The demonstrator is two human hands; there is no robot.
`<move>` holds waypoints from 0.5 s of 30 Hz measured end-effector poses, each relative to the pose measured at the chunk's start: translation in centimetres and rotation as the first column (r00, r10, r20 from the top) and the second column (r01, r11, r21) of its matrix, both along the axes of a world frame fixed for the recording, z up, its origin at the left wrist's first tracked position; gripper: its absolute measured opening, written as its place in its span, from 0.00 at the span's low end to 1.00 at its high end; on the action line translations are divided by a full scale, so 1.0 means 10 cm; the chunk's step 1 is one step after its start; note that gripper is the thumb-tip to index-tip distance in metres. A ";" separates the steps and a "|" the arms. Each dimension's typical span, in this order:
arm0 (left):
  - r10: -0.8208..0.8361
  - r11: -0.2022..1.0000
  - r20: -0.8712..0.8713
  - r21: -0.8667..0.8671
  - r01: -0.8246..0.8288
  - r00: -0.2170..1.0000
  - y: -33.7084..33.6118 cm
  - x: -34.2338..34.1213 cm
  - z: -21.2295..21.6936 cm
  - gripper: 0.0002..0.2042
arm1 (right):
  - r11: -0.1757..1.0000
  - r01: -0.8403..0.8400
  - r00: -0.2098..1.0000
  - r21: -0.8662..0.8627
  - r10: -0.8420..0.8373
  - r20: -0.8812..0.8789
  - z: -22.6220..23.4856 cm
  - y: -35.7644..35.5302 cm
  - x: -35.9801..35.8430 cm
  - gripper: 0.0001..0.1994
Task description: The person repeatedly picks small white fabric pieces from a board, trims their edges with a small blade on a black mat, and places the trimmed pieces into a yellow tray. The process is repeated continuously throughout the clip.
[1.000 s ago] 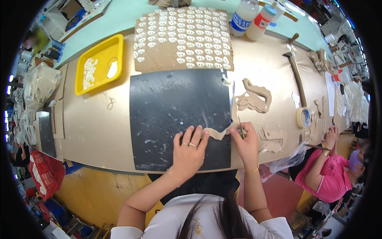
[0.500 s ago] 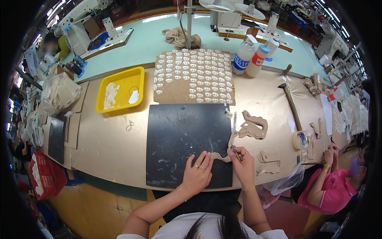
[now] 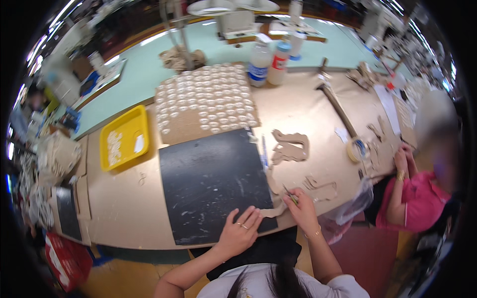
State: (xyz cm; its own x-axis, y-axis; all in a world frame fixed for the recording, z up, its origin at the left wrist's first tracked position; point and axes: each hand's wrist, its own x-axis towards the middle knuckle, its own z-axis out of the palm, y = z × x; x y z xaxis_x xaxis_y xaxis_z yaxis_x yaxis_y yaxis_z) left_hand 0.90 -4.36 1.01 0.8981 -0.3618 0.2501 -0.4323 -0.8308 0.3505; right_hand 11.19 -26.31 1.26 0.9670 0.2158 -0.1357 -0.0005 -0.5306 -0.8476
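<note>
My left hand [image 3: 240,231] lies flat at the near right part of a black mat [image 3: 208,184], its fingers stretched out over the end of a curved beige cut piece [image 3: 272,212]. The piece runs right from my fingertips, bends, and continues up along the mat's right edge. My right hand [image 3: 301,207] is closed round a small pointed tool [image 3: 292,197] with a dark tip and a yellowish body, held against the bend of the piece. Whether it is snips or tweezers I cannot tell. A pile of beige cut pieces [image 3: 290,147] lies just beyond.
A cardboard sheet [image 3: 186,130] with rows of small white parts lies beyond the mat, a yellow tray [image 3: 105,159] to its left. Bottles [image 3: 259,62] stand at the back. A hammer [image 3: 338,107] and tape roll [image 3: 356,150] lie right. A co-worker in pink [image 3: 417,203] sits at right.
The whole view has turned and shifted, so the bench appears tilted and further left. My hands keep nearly the same place on the beige piece, the right one still with the tool.
</note>
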 end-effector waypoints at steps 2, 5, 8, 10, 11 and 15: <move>0.034 0.995 -0.031 -0.090 -0.037 0.999 0.01 0.02 -0.02 0.25 | 0.999 0.022 0.999 -0.035 -0.024 -0.040 0.06 0.02 0.03 0.12; 0.080 0.983 -0.044 -0.162 -0.086 0.996 0.00 0.05 0.00 0.26 | 0.998 0.039 0.999 -0.051 -0.038 0.005 0.27 0.07 0.08 0.11; 0.099 0.969 0.001 -0.226 -0.096 0.995 0.01 0.04 -0.07 0.28 | 1.000 0.012 0.984 0.003 -0.013 0.176 0.31 0.10 0.09 0.10; 0.109 0.962 0.014 -0.253 -0.102 0.994 0.02 0.04 -0.07 0.30 | 0.999 -0.011 0.983 -0.034 0.016 0.182 0.44 0.11 0.08 0.10; 0.109 0.962 0.015 -0.254 -0.101 0.994 0.03 0.04 -0.07 0.29 | 0.998 -0.033 0.981 -0.048 0.042 0.191 0.52 0.11 0.09 0.09; 0.113 0.959 0.019 -0.264 -0.104 0.993 0.05 0.03 -0.07 0.29 | 0.998 0.009 0.969 -0.066 0.008 0.248 0.71 0.02 0.09 0.11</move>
State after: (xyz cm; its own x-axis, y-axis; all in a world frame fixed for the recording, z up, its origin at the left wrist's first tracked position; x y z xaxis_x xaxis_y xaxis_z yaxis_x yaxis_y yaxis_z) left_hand 1.21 -3.90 0.35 0.9178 -0.1800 0.3540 -0.3597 -0.7545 0.5489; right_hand 12.10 -26.15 8.37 0.9724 0.2137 0.0941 0.2045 -0.5851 -0.7847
